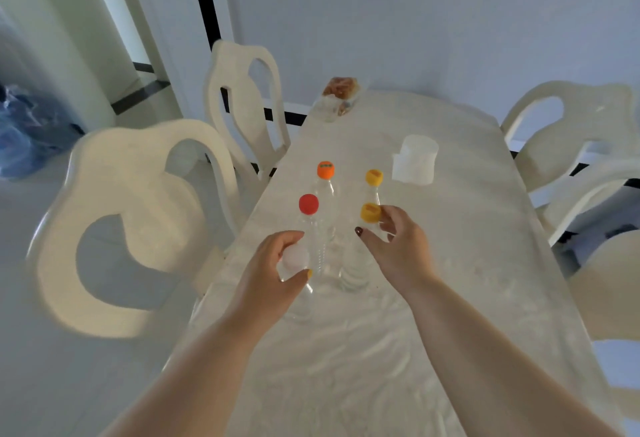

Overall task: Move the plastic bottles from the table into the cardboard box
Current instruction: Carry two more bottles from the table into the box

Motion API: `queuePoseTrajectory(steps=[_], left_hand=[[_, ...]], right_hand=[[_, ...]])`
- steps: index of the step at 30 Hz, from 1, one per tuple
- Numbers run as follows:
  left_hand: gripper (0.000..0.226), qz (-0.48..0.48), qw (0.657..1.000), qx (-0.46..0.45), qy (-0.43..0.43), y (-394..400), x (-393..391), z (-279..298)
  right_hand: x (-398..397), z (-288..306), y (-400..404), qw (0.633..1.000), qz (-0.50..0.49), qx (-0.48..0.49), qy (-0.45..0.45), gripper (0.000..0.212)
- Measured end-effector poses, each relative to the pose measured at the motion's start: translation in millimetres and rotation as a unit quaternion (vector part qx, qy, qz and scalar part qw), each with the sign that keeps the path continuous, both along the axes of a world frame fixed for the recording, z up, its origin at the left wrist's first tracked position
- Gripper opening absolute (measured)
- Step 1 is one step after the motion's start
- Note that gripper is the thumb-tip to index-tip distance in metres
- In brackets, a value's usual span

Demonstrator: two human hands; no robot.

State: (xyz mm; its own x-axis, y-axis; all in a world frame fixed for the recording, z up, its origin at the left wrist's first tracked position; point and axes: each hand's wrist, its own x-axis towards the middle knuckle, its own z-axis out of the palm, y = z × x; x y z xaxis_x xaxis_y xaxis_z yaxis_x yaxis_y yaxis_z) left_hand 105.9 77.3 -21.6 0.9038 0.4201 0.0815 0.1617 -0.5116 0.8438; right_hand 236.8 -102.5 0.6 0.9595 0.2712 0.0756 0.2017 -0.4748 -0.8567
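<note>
Several clear plastic bottles stand upright in a cluster on the white table (467, 263). My left hand (266, 277) is wrapped around the top of the nearest one, the white-capped bottle (295, 258). My right hand (398, 249) closes thumb and fingers around the neck of the near yellow-capped bottle (370, 212). Between my hands stands the red-capped bottle (308, 203). Behind it are the orange-capped bottle (325, 170) and a second yellow-capped bottle (374, 177). No cardboard box is in view.
A white paper roll (415, 159) stands beyond the bottles, and a clear container of snacks (341, 95) sits at the table's far end. White chairs flank the table on the left (121, 229) and right (571, 132). A blue bag (20, 132) lies on the floor at far left.
</note>
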Motion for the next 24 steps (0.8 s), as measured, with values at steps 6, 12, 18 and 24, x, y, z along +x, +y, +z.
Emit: queuePoseTrajectory(steps=[6, 12, 18, 24], left_hand=[[0.045, 0.019, 1.000, -0.016, 0.018, 2, 7, -15], [0.032, 0.042, 0.999, -0.020, 0.021, 5, 9, -28], [0.030, 0.027, 0.998, -0.055, -0.021, 6, 3, -24], [0.041, -0.030, 0.994, -0.080, -0.070, -5, 0, 9]], right_hand=[[7, -10, 10, 1.000, -0.029, -0.006, 0.009, 0.036], [11, -10, 14, 0.999, -0.051, 0.008, 0.012, 0.023], [-1, -6, 1, 0.996, -0.088, 0.028, 0.006, 0.011], [-28, 18, -33, 0.990, -0.128, 0.042, -0.030, 0.013]])
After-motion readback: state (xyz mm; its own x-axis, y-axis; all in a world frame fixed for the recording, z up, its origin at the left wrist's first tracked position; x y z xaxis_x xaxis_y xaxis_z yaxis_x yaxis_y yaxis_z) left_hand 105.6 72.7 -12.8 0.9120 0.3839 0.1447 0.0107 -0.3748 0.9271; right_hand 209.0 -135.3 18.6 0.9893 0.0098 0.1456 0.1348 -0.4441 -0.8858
